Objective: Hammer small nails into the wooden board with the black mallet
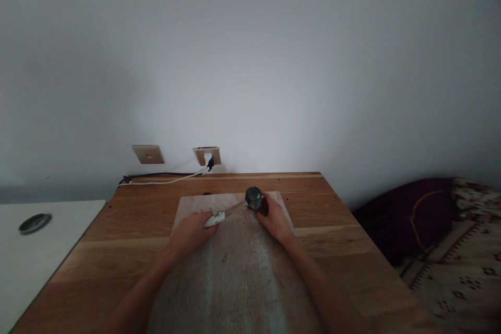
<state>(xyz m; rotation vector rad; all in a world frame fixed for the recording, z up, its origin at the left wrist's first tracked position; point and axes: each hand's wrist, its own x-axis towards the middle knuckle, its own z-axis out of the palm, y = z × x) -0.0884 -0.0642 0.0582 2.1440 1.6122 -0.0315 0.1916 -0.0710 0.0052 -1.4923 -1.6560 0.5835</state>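
My left hand (194, 228) is closed around the white, dark-speckled handle of a slim tool (219, 216). Its narrow tan-grey end reaches right, to the edge of a dark rounded lump (253, 198); I cannot tell whether this end is a blade or a shaft. My right hand (275, 217) grips the lump from its right side, fingers behind and thumb in front. The lump is blackish with pale specks, and its material is unclear. Both hands are over the far part of a worn, whitish-stained wooden board (235, 282).
The board lies on a brown wooden table (317, 203) against a white wall. White and black cables (172, 181) run along the back left edge to a wall socket (207, 156). A white surface (43, 266) with a dark round disc (35, 223) stands left; patterned cloth (465, 266) and a purple cushion-like thing (399, 214) lie right.
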